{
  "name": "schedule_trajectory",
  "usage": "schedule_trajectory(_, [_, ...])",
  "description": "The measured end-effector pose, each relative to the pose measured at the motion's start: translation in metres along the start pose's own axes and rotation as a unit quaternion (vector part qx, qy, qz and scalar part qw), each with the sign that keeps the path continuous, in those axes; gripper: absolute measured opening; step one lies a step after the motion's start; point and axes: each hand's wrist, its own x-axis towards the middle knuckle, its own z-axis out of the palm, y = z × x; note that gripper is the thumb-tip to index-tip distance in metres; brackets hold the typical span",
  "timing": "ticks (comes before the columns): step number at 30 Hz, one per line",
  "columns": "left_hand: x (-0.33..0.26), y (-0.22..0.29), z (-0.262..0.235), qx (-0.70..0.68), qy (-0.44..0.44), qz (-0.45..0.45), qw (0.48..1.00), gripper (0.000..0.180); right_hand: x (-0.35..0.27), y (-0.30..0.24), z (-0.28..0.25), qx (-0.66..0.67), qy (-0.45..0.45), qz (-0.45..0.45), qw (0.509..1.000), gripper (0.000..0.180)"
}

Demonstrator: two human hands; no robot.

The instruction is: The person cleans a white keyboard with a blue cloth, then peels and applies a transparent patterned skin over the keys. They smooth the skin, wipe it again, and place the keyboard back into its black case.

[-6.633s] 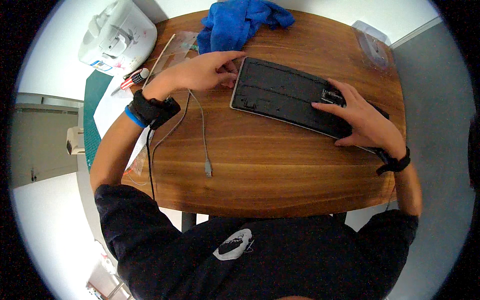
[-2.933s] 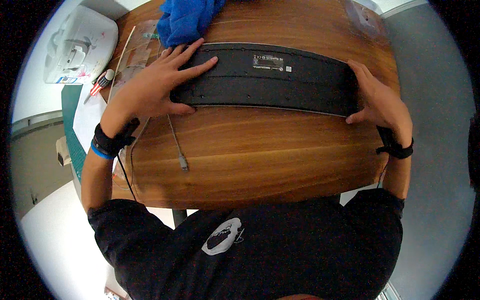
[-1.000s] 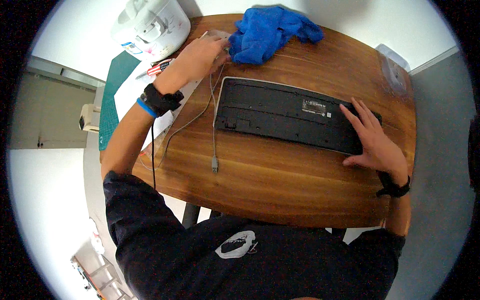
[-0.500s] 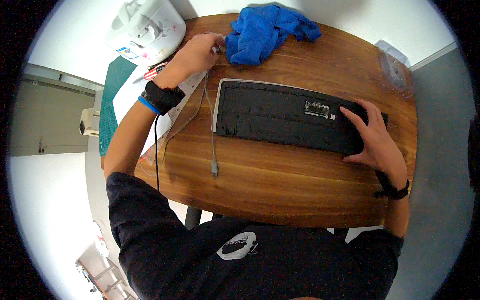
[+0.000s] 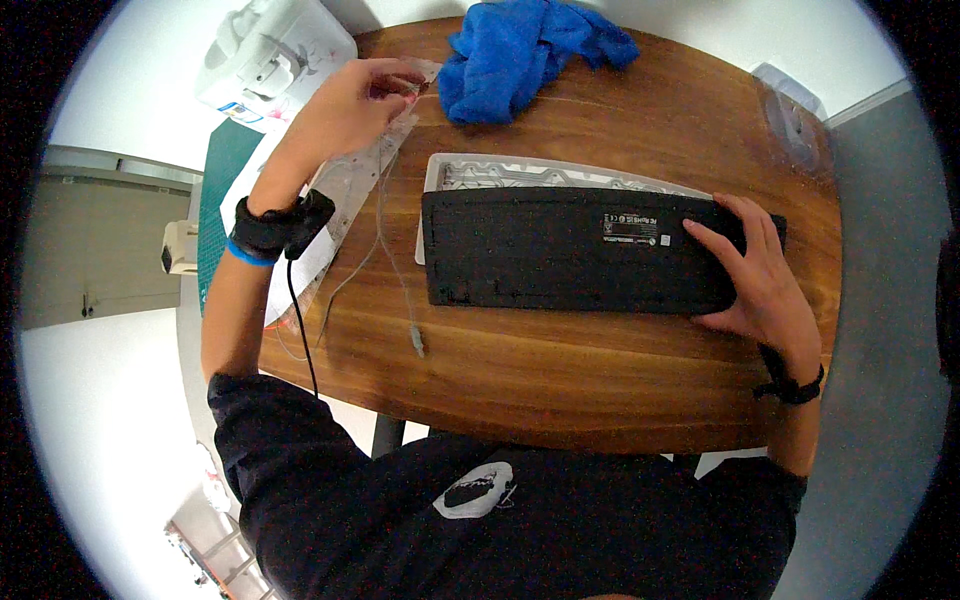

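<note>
My right hand (image 5: 755, 265) grips the right end of a black keyboard bottom cover (image 5: 540, 255), thumb at the near edge and fingers over the top. The cover lies underside up, with a label on it. It partly overlaps a light-coloured keyboard frame (image 5: 435, 172), whose inner ribs show along the far edge. At the far left, my left hand (image 5: 355, 105) has its fingers curled round a thin grey cable (image 5: 381, 205); its fingertips are partly hidden. The cable trails down to a plug (image 5: 418, 343) lying on the table. Clear plastic sheeting (image 5: 355, 180) lies beneath that hand.
A blue cloth (image 5: 510, 60) is bunched at the back of the wooden table (image 5: 560, 385). White paper (image 5: 310, 265) and a green cutting mat (image 5: 225, 165) lie left, near a white rice cooker (image 5: 275, 60). A clear plastic box (image 5: 790, 125) sits back right.
The black cover has slid toward me, baring part of the frame behind it. My left hand has moved left, and the cable has shifted left with it.
</note>
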Motion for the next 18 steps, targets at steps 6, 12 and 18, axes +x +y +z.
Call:
schedule_trajectory(6, [-0.011, 0.012, -0.015, -0.023, -0.025, -0.015, 0.999, 0.034, 0.0, 0.002, -0.001, -0.001, 0.008, -0.005, 1.0, 0.116])
schedule_trajectory(12, [-0.018, 0.045, -0.022, -0.129, -0.074, -0.064, 0.987, 0.038, -0.002, 0.006, 0.003, -0.005, 0.01, -0.002, 1.0, 0.116])
schedule_trajectory(18, [-0.013, 0.043, -0.014, -0.15, 0.004, 0.004, 0.989, 0.035, -0.002, 0.005, 0.004, -0.003, 0.011, 0.003, 1.0, 0.117])
